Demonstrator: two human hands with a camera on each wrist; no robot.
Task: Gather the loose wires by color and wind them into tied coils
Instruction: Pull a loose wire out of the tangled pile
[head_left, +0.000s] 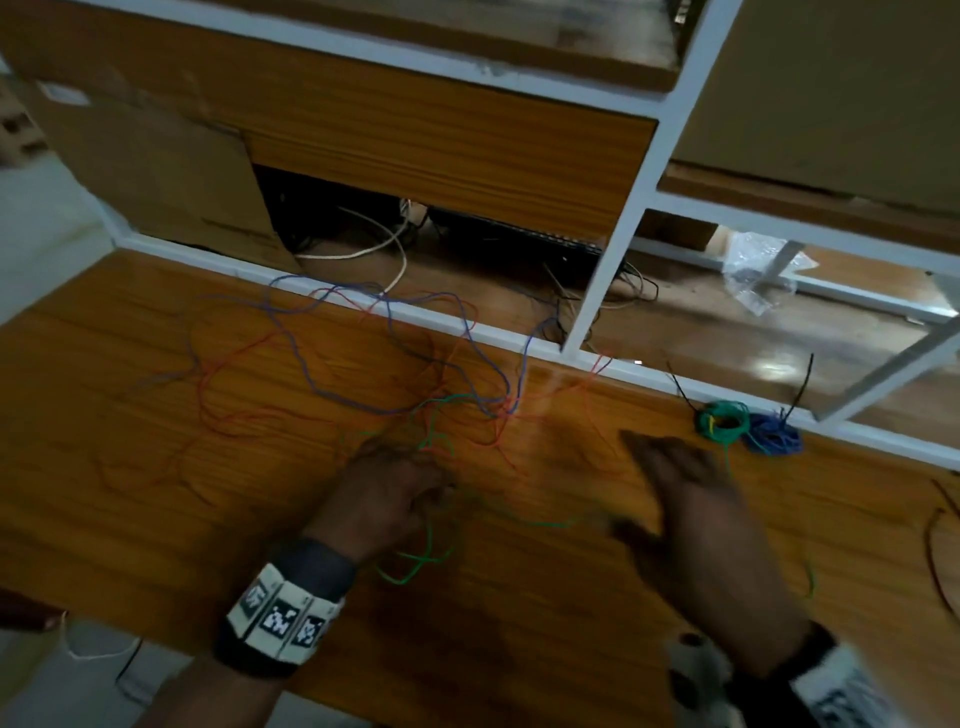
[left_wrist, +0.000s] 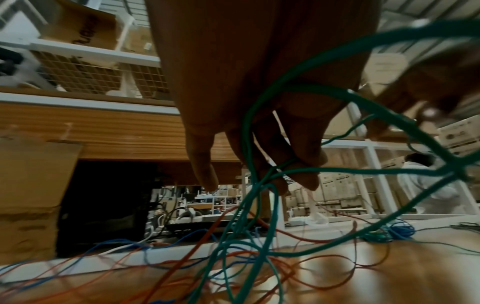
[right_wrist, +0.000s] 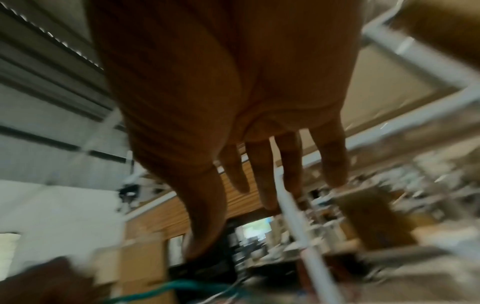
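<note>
On the wooden table (head_left: 156, 415), loose wires lie in a tangled spread in front of a white-framed shelf unit (head_left: 608, 270). The left hand (head_left: 395, 493) sits near the middle of the table with its fingers (left_wrist: 306, 164) curled around several strands of green wire (left_wrist: 246, 144); the left wrist view shows the strands pinched between the thumb and the fingertips, then fanning downward and outward toward the table surface. One green loop hangs just below the left hand (head_left: 421, 561), and another strand runs rightward toward the right hand (head_left: 696, 499).

The right hand is held flat above the table, to the right of the left hand. Its fingers (right_wrist: 262, 174) are extended and slightly spread, and nothing is gripped. The picture of this hand is motion-blurred in both the head view and the right wrist view.

Red wires (head_left: 234, 415) and blue wires (head_left: 311, 374) lie loose across the left and centre of the table, crossing one another and overlapping the white shelf rail at the far edge. Near the far right edge of the table, a wound green coil (head_left: 723, 422) rests beside a wound blue coil (head_left: 774, 439); the two coils touch. A black tie end projects upward from each coil.

Behind the shelf rail, a white cable (head_left: 363, 249) curves beside a black device (head_left: 519, 244). A cardboard box (head_left: 156, 171) stands at the left of the shelf. A clear plastic bag (head_left: 758, 275) lies on the shelf surface at the right.
</note>
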